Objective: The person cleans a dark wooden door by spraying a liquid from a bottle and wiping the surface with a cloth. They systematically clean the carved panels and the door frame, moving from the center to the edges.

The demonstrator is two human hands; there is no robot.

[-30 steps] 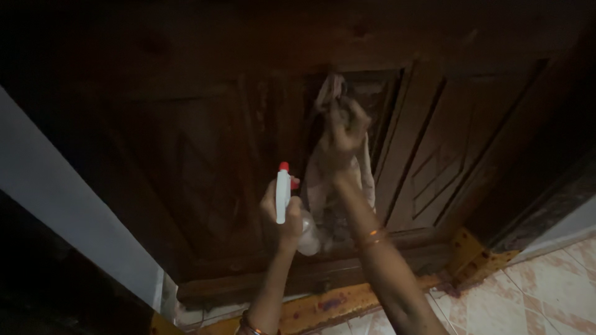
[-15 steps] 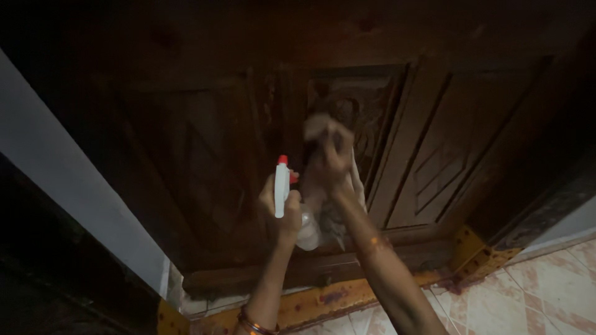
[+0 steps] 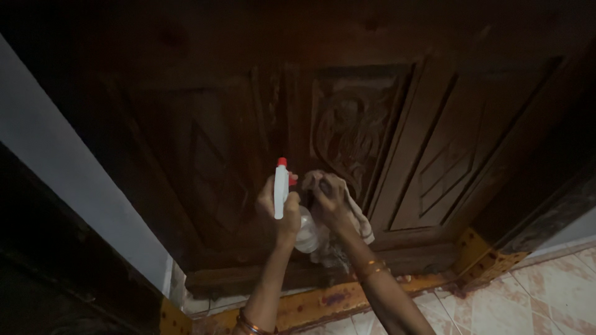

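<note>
Right hand (image 3: 331, 200) is closed round a bunched pale cloth (image 3: 347, 214), pressing it flat vs. the dark wooden door (image 3: 205, 155), low on the carved centre panel (image 3: 347, 133). Cloth sits under the palm & fingers, w/ a loose tail hanging below the wrist toward the door's bottom rail. Bangles show on that forearm.

Left hand (image 3: 280, 208) is wrapped shut round a spray bottle (image 3: 282, 189): white trigger head w/ red nozzle tip up top, clear body showing below the fist. Bottle is upright, just left of the cloth hand, nearly touching it, nozzle aimed at the door.

Judgement on doing the wipe well: keep the cloth pad bunched tight so fingertips can push it into the carved grooves, follow the relief lines rather than scrubbing across, and hold the bottle clear so it doesn't knock the wood.

Outward from the door: orange-yellow painted threshold (image 3: 323, 304) runs along its foot, patterned floor tiles (image 3: 546, 291) lie to the right of that, pale wall (image 3: 74, 186) flanks the door's left edge. Lighting is dim; fine carving detail is hard to read.
</note>
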